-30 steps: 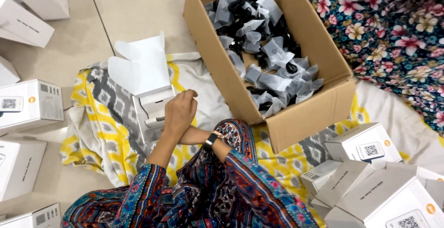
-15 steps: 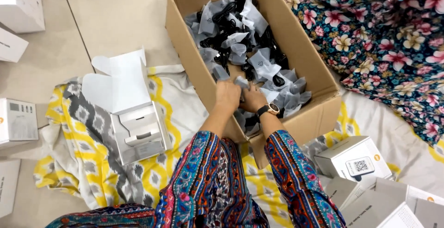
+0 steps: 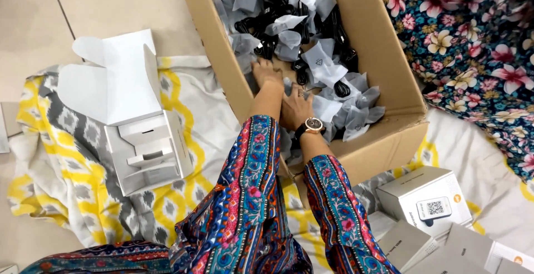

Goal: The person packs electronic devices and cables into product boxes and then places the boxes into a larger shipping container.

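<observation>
— Where are your hands right now?

— Both are down inside the cardboard box (image 3: 389,68). My left hand (image 3: 266,71) lies flat among the bagged cables (image 3: 325,65), fingers loosely spread, touching them. I can't tell whether it has a hold on any.

— And the right?

— My right hand (image 3: 295,107), the one with the wristwatch (image 3: 311,125), rests just beside the left forearm on the same heap. Its fingers are tucked under the bags, so I can't tell whether they're curled around anything.

— What's in the box?

— Coiled black cables, each in a small frosted grey bag, piled loosely and covering most of the bottom. The box is plain brown, flaps open, sitting partly on the yellow, grey and white patterned cloth (image 3: 67,157).

— Any other packaging nearby?

— To my left on the cloth lies a white carton (image 3: 147,149), its lid flap standing open, with a folded white card insert showing inside. At my lower right there's a cluster of closed white boxes (image 3: 425,204); the nearest has a small square code label and an orange dot on top.

— Anyone beside you?

— A person in a dark floral garment (image 3: 478,46) sits past the box's far right wall.
</observation>
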